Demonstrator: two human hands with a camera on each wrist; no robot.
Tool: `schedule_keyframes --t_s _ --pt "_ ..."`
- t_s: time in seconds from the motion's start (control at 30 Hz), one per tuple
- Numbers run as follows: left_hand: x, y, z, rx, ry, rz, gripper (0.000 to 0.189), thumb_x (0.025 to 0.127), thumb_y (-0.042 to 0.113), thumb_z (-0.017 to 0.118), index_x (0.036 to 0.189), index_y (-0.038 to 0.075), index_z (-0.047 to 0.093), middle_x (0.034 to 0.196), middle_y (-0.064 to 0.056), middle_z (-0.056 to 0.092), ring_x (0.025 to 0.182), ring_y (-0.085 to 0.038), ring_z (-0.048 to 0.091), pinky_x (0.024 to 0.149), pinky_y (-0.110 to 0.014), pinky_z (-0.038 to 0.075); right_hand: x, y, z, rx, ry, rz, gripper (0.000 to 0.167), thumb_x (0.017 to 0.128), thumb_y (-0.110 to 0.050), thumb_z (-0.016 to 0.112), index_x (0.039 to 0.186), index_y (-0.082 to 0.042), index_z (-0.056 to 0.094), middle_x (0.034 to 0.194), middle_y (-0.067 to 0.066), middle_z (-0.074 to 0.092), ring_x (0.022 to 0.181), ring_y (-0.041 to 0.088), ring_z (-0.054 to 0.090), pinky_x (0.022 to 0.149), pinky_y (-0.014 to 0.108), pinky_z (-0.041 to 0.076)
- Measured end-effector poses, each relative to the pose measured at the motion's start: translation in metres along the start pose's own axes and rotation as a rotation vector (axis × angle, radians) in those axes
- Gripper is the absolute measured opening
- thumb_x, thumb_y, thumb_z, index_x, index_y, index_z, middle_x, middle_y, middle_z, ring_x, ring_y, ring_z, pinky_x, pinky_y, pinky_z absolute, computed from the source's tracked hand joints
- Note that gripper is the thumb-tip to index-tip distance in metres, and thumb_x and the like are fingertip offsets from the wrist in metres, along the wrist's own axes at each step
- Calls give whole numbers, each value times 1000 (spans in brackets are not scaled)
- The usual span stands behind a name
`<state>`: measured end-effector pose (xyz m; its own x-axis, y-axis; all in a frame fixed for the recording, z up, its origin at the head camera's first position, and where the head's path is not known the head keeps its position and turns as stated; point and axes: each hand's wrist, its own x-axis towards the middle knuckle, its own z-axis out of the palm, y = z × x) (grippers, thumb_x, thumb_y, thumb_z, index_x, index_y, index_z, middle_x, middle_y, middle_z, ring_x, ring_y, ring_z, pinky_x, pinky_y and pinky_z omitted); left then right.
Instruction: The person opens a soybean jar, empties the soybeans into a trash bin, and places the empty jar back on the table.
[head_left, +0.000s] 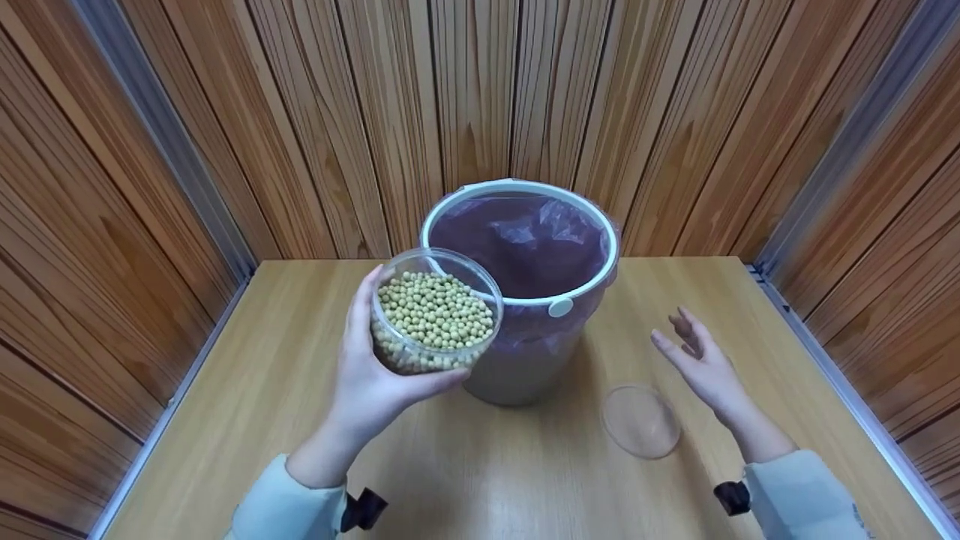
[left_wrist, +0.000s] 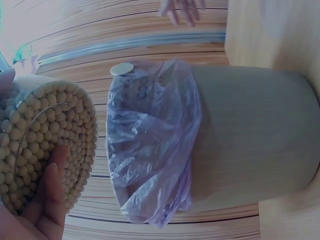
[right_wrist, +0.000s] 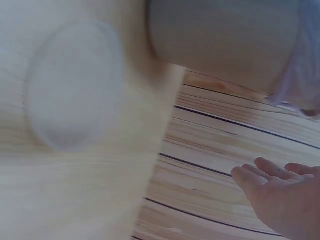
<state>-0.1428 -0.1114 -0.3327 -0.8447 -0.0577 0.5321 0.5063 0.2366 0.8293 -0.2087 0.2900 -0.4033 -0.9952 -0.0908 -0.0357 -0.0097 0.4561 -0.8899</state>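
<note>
My left hand (head_left: 379,382) grips a clear round tub (head_left: 439,311) filled with pale dried soybeans (head_left: 435,309), thumb along its near side and fingers around and beneath it. The tub is lidless and held up at the front left of a bin's rim, tilted a little. Purple plastic film (left_wrist: 150,140) lines the bin (left_wrist: 245,135) and folds down over its outside. To the right, my right hand (head_left: 705,367) hovers above the table with fingers loosely spread and nothing in them. A clear round lid (head_left: 641,421) lies flat on the table, just left of that hand.
The bin has a white rim ring (head_left: 517,301) with a round handle button (head_left: 560,307) at the front. It stands near the back of the wooden table (head_left: 285,360). Wood-plank walls (head_left: 472,97) close in the back and both sides.
</note>
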Motion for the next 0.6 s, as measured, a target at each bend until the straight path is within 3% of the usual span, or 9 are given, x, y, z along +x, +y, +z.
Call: schedule_keyframes --t_s 0.27,0.6 --pt "19 4 -7 82 32 34 122 53 19 99 153 8 29 152 -8 40 136 -20 41 117 -43 31 12 -43 -6 26 -4 -78 80 103 -33 50 159 -8 -2 162 29 12 150 46 11 119 62 17" --pt "38 0 -11 233 45 -23 127 52 35 99 154 12 27 153 -5 37 135 -21 41 115 -48 32 38 -77 -1 25 -20 -97 79 102 -39 51 161 -18 3 163 24 15 151 43 16 118 62 21"
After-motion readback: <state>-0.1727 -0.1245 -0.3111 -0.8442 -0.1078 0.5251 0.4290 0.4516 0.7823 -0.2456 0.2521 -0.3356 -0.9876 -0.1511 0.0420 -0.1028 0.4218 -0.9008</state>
